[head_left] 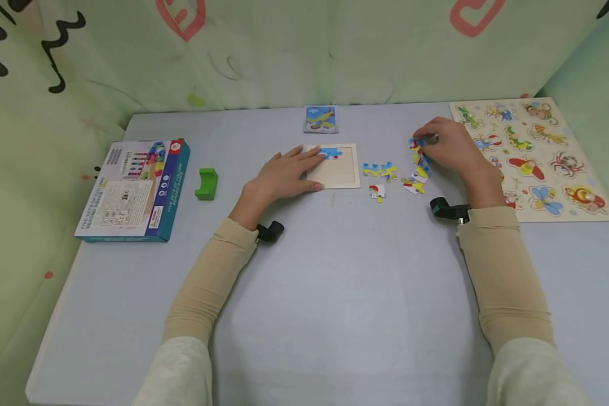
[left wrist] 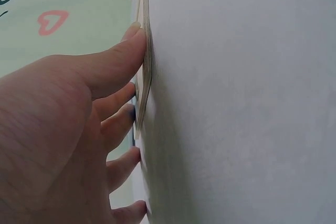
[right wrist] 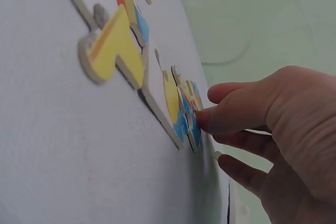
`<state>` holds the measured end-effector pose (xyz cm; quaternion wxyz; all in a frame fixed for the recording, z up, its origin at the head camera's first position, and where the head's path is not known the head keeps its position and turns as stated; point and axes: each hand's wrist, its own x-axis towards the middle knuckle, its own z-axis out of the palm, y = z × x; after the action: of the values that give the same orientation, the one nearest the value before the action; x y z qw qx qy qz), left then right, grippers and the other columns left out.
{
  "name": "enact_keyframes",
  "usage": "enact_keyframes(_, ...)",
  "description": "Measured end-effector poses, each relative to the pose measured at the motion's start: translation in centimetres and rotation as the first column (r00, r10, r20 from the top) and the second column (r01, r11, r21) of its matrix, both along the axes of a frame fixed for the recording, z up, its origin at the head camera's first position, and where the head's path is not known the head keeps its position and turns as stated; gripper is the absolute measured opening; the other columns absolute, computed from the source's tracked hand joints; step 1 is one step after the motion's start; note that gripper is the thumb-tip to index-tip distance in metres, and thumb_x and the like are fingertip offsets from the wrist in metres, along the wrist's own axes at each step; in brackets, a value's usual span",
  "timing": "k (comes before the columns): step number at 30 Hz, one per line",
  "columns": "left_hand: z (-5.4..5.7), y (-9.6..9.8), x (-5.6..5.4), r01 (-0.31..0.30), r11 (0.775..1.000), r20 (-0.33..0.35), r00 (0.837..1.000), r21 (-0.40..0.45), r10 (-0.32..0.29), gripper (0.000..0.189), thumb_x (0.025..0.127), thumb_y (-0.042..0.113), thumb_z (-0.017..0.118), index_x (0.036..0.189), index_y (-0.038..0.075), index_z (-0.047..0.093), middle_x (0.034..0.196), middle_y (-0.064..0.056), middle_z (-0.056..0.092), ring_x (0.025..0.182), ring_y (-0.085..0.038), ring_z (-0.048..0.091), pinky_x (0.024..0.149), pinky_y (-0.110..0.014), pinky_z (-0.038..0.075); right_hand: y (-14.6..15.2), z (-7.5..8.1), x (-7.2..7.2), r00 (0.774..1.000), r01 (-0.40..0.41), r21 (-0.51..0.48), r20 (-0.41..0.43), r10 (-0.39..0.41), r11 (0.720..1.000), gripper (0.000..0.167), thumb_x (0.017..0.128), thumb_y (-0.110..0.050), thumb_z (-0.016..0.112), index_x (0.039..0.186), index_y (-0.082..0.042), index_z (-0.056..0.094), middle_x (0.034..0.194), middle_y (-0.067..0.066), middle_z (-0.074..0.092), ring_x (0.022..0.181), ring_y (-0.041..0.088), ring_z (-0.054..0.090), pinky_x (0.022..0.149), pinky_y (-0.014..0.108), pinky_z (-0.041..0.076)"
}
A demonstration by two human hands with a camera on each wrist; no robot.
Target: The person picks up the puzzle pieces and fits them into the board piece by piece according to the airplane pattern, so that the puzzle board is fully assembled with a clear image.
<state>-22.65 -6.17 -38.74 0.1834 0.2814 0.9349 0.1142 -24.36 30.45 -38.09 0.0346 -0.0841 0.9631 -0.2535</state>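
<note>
A wooden puzzle tray (head_left: 340, 176) lies flat on the table, with joined blue puzzle pieces (head_left: 331, 153) along its upper edge. My left hand (head_left: 285, 173) rests on the tray's left side, fingers spread and thumb on the near rim (left wrist: 148, 51). To the right, my right hand (head_left: 451, 145) pinches a small blue-and-red puzzle piece (head_left: 415, 144) at the far end of a loose cluster. In the right wrist view, the thumb meets a blue piece (right wrist: 195, 129); the fingers partly hide it. Yellow-and-white pieces (head_left: 414, 184) lie nearer.
Between tray and cluster lie yellow-and-blue pieces (head_left: 379, 170) and a white-and-red piece (head_left: 378, 193). A picture card (head_left: 321, 119) with a plane lies behind the tray. An insect board (head_left: 548, 163) extends beneath the right wrist. At left are a green block (head_left: 207, 184) and a flat box (head_left: 132, 192).
</note>
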Motion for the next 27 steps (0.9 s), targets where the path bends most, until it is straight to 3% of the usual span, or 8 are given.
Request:
enact_keyframes(8, 0.09, -0.09, 0.07, -0.006, 1.000, 0.015, 1.000, 0.021, 0.006, 0.075, 0.097, 0.059, 0.051, 0.160, 0.032, 0.018, 0.168, 0.012, 0.012, 0.158, -0.024, 0.007, 0.125, -0.056, 0.009, -0.20, 0.02, 0.06, 1.000, 0.007, 0.005, -0.009, -0.007, 1.000, 0.029, 0.088, -0.001, 0.057, 0.112, 0.008, 0.069, 0.121, 0.026, 0.059, 0.109, 0.040, 0.053, 0.093, 0.053, 0.041)
enact_keyframes(15, 0.11, -0.10, 0.11, -0.003, 1.000, 0.015, 1.000, 0.026, 0.003, 0.075, 0.097, 0.059, 0.051, 0.160, 0.032, 0.018, 0.168, 0.013, 0.012, 0.158, -0.024, 0.007, 0.125, -0.056, 0.009, -0.18, 0.13, 0.04, 0.998, 0.040, 0.021, 0.037, -0.041, 0.999, 0.031, 0.087, -0.006, 0.059, 0.114, 0.008, 0.068, 0.124, 0.027, 0.056, 0.110, 0.040, 0.051, 0.093, 0.054, 0.040)
enact_keyframes(27, 0.04, -0.09, 0.00, -0.007, 1.000, 0.017, 1.000, 0.023, 0.006, 0.075, 0.097, 0.059, 0.051, 0.160, 0.033, 0.018, 0.168, 0.014, 0.012, 0.158, -0.023, 0.007, 0.125, -0.055, 0.009, -0.60, -0.17, -0.06, 0.998, 0.051, 0.063, 0.018, -0.052, 0.997, 0.029, 0.088, -0.008, 0.059, 0.111, 0.005, 0.069, 0.121, 0.024, 0.056, 0.103, 0.036, 0.051, 0.083, 0.047, 0.040)
